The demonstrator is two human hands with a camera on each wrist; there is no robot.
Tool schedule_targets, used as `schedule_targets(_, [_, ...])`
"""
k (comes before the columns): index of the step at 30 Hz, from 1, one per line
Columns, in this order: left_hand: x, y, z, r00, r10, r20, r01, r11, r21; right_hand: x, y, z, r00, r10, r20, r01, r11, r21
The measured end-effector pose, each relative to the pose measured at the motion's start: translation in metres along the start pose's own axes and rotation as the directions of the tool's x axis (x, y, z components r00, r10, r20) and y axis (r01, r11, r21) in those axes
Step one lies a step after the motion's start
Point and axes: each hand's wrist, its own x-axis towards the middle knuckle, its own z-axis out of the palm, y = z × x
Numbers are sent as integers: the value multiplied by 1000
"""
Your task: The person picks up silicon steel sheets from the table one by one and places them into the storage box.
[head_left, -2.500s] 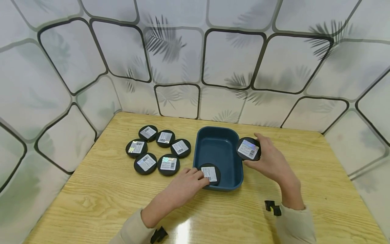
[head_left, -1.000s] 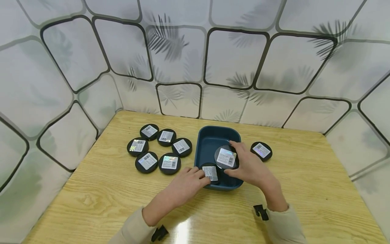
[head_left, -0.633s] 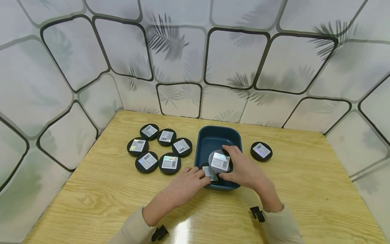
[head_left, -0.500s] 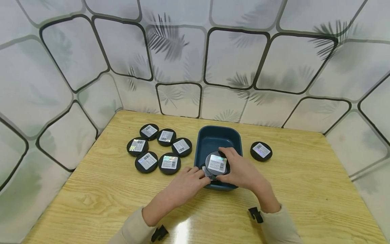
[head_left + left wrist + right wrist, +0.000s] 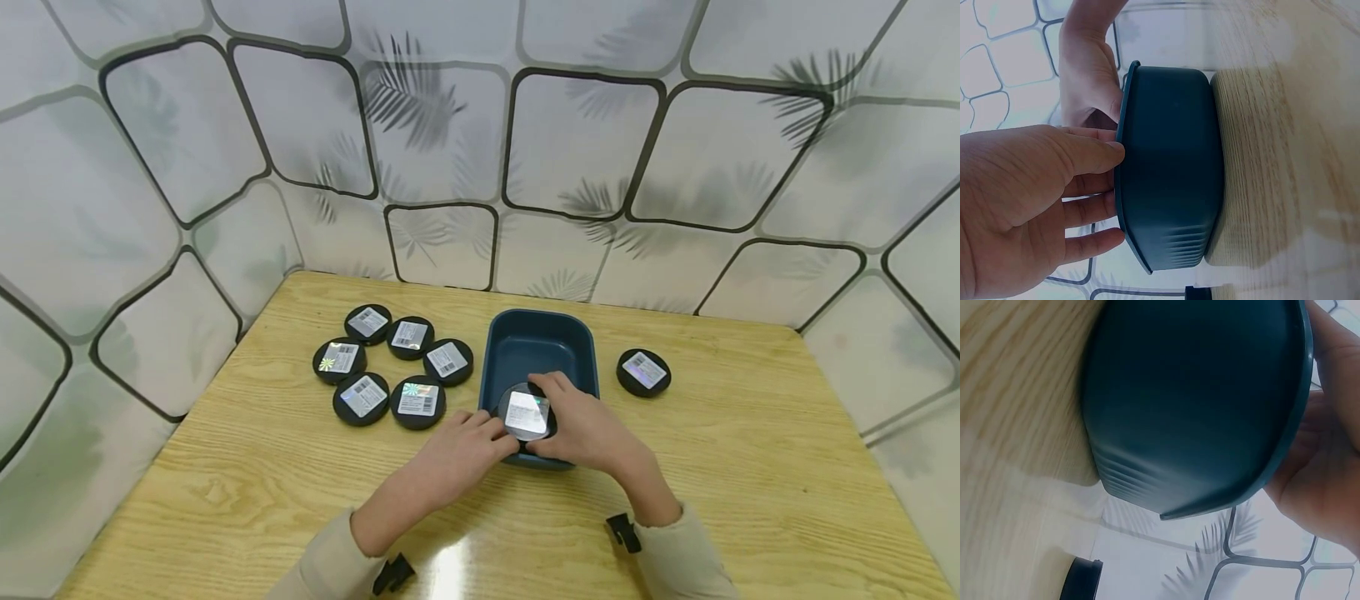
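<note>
A dark blue plastic bin (image 5: 537,350) stands on the table. My left hand (image 5: 453,458) grips its near left rim; in the left wrist view the thumb (image 5: 1100,156) lies at the rim and the other fingers reach over it. My right hand (image 5: 588,429) holds a round black container (image 5: 527,413) with a white barcode label by its edge, low in the front part of the bin. This container covers the one lying there, so whether the two touch is hidden. In the right wrist view the bin wall (image 5: 1191,412) hides the right fingertips.
Several like round black containers (image 5: 417,402) lie label up in a loose ring left of the bin. A single round container (image 5: 643,372) lies to its right. The wooden table (image 5: 780,467) ends at a patterned cloth wall (image 5: 442,250).
My right hand set one round container down right of the bin, then brought another over the bin and lowered it toward the near left, over the one inside. The left hand stayed on the rim.
</note>
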Motion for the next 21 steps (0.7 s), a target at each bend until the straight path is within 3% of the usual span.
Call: schedule_targets(21, [-1,-1,2,1000,-2,-13,2,1000,-13,3,3,6,999,-28,26,28,999,26])
